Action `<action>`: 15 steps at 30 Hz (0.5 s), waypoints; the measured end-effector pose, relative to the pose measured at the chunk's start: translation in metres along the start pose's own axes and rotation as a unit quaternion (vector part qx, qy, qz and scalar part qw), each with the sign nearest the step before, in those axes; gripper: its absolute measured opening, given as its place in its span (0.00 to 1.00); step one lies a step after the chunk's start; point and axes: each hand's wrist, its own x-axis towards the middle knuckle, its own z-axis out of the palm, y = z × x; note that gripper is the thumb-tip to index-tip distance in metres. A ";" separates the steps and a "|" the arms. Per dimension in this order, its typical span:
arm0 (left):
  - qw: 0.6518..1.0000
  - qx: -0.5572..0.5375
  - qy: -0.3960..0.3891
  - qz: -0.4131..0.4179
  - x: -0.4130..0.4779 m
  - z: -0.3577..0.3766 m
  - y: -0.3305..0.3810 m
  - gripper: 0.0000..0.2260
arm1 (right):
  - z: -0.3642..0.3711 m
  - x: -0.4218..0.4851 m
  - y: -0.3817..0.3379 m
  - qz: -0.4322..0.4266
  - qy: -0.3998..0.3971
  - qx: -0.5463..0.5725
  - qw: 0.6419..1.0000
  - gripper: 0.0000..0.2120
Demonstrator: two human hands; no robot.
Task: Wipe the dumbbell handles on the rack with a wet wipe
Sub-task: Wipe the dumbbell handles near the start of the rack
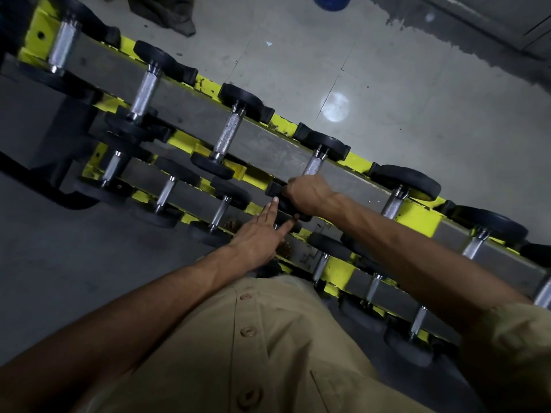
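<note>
The yellow rack (423, 216) runs diagonally across the view, w/ two tiers of black-headed dumbbells lying crosswise on grey rails. The right hand (310, 195) is on the upper tier & grips one dumbbell (313, 166) at the near end of its knurled handle, fingers curled round it. The far part of the handle shows bare above the knuckles. Whether a wipe sits under that hand can't be told.

The left hand (259, 234) is just beside & below it. Its fingers (269, 210) are straight & slightly spread, tips touching the same dumbbell's near black head (274, 189).

On the upper tier, the left neighbour handle (228, 135) & the right neighbour handle (393, 204) lie apart from both hands. Lower-tier dumbbells (220, 210) lie nearer the person; the left hand & both forearms cross over that tier & hide part of it. A beige buttoned shirt (268, 338) fills the bottom of the view & covers the rack's near edge there.

Beyond the rack is a grey tiled floor (402, 99) w/ a round bright light spot (335, 108), a dark crumpled cloth (167, 13) near the top & a blue object (332, 1) cut off by the top edge.
</note>
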 end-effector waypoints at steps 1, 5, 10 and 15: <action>1.000 0.001 0.001 0.000 0.000 0.000 0.000 0.45 | 0.003 -0.004 0.001 -0.005 0.023 0.029 0.999 0.09; 1.000 -0.007 0.002 -0.003 -0.001 0.000 0.002 0.46 | 0.025 -0.034 0.009 0.009 0.170 0.155 0.973 0.11; 1.000 -0.008 -0.005 -0.003 -0.004 -0.005 0.002 0.47 | 0.052 -0.051 -0.015 0.227 0.251 0.353 0.872 0.07; 1.000 -0.001 -0.011 0.001 -0.005 -0.009 0.003 0.47 | 0.069 -0.041 -0.020 0.334 0.181 0.461 0.802 0.03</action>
